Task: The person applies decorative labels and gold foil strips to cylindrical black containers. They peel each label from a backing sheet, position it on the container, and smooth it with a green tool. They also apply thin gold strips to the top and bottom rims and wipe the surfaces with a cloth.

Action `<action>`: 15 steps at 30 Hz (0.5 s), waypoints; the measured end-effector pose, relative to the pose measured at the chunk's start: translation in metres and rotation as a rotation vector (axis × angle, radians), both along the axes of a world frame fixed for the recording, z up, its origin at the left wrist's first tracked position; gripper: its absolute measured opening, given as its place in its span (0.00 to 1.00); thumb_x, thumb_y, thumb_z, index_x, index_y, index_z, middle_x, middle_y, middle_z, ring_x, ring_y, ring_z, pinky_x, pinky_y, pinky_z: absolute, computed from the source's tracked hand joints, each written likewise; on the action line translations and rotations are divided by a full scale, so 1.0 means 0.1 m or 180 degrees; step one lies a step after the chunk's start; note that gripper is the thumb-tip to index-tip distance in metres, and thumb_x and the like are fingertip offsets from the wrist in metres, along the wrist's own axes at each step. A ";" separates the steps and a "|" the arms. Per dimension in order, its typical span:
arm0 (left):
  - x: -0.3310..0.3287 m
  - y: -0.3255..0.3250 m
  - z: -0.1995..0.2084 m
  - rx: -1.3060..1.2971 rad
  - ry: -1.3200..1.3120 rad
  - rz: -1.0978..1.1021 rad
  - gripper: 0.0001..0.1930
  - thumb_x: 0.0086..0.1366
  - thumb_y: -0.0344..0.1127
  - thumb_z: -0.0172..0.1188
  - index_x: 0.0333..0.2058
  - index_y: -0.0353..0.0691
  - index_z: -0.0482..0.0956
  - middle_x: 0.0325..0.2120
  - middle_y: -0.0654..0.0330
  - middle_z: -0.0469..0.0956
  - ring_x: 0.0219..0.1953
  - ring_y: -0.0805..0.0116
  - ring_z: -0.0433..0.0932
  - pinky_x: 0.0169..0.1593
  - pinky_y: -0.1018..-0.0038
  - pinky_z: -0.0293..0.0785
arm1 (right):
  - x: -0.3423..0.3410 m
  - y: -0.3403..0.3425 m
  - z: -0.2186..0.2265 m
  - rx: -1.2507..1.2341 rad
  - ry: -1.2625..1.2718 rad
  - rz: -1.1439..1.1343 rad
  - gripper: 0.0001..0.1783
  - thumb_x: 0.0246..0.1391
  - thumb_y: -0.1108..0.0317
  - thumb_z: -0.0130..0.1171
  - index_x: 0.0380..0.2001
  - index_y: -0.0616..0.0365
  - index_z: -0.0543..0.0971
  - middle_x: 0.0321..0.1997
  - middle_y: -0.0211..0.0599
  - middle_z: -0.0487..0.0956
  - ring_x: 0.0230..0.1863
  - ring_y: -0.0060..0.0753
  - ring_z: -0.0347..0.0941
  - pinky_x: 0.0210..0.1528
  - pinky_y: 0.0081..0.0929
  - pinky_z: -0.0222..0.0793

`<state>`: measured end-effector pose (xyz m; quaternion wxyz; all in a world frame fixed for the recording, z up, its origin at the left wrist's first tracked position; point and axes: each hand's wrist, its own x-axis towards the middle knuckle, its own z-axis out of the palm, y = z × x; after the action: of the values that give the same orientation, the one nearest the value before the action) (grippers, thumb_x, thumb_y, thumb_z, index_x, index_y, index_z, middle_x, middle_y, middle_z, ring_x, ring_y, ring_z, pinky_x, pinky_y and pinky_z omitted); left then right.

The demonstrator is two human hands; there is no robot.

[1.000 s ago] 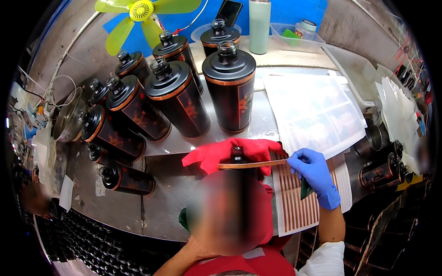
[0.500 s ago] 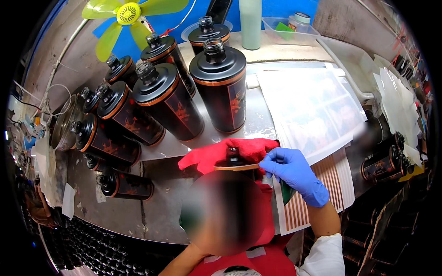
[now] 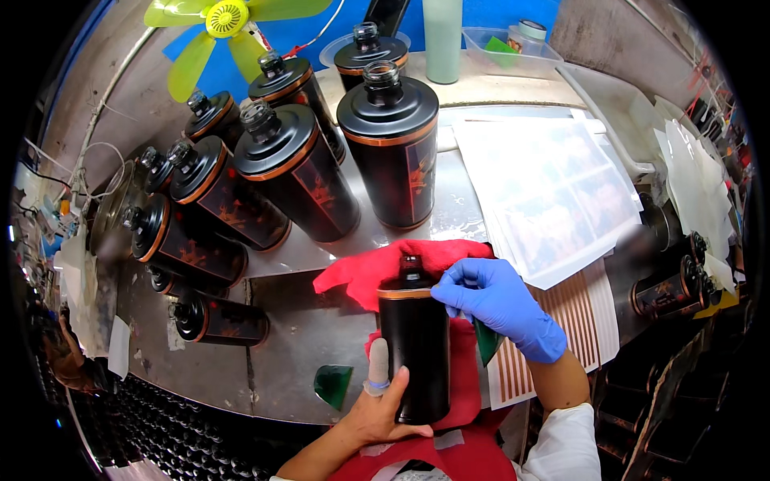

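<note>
A black glass bottle [image 3: 413, 353] stands tilted in front of me over a red cloth [image 3: 361, 272]. My left hand [image 3: 377, 413] grips its lower end, with a pale cover on one finger. A narrow copper-coloured strip [image 3: 399, 294] runs across the bottle just below its shoulder. At that strip's right end, my right hand [image 3: 501, 305], in a blue glove, has its thumb and fingertips pinched together. A dark green flat piece [image 3: 486, 343] shows under the gloved hand; whether the hand holds it is hidden. Another green piece [image 3: 332, 385] lies on the table to the left.
Several black bottles [image 3: 387, 152] with copper bands and picture panels stand at the back left. Translucent sheets [image 3: 553, 200] lie at the right, over a sheet of copper strips [image 3: 581, 313]. Behind are a yellow-green fan [image 3: 226, 18], a pale green cylinder [image 3: 443, 40] and a plastic tub [image 3: 513, 60].
The gloved hand has moved slightly left, and the strip now lies across the bottle. The bottle and left hand, blurred earlier, now show clearly. My view has shifted slightly.
</note>
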<state>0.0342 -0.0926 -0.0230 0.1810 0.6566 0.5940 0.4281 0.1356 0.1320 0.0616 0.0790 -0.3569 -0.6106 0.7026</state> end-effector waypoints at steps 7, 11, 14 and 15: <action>0.28 0.08 0.49 -0.0291 0.0735 0.0430 0.45 0.46 0.60 0.66 0.61 0.48 0.60 0.59 0.30 0.49 0.62 0.33 0.47 0.59 0.37 0.36 | -0.02 -0.01 0.03 0.0188 -0.0144 -0.0077 0.10 0.49 0.67 0.63 0.28 0.65 0.78 0.21 0.30 0.77 0.24 0.14 0.72 0.28 0.14 0.69; 0.21 0.17 0.42 -0.0656 0.1422 0.0120 0.46 0.45 0.60 0.67 0.59 0.45 0.61 0.59 0.23 0.42 0.60 0.27 0.46 0.58 0.37 0.39 | -0.02 0.00 0.02 0.0250 -0.0228 -0.0054 0.11 0.49 0.66 0.64 0.28 0.65 0.78 0.21 0.30 0.77 0.24 0.14 0.71 0.28 0.14 0.68; 0.18 0.17 0.39 -0.0482 0.0785 0.0134 0.44 0.46 0.56 0.68 0.60 0.45 0.61 0.59 0.26 0.43 0.60 0.24 0.45 0.57 0.37 0.44 | -0.02 0.02 -0.02 0.0170 -0.0092 -0.0081 0.11 0.48 0.66 0.64 0.27 0.65 0.77 0.21 0.30 0.77 0.24 0.15 0.71 0.28 0.14 0.68; 0.16 0.17 0.35 -0.0400 0.0531 0.0138 0.42 0.47 0.55 0.67 0.59 0.45 0.62 0.59 0.27 0.44 0.60 0.24 0.45 0.56 0.36 0.46 | -0.01 0.03 -0.04 0.0192 -0.0054 -0.0131 0.11 0.49 0.66 0.64 0.27 0.64 0.77 0.21 0.30 0.76 0.23 0.14 0.71 0.27 0.14 0.68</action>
<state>0.0502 -0.0754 0.0124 0.1625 0.6643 0.6468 0.3377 0.1346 0.1347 0.0573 0.0989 -0.3728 -0.6246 0.6790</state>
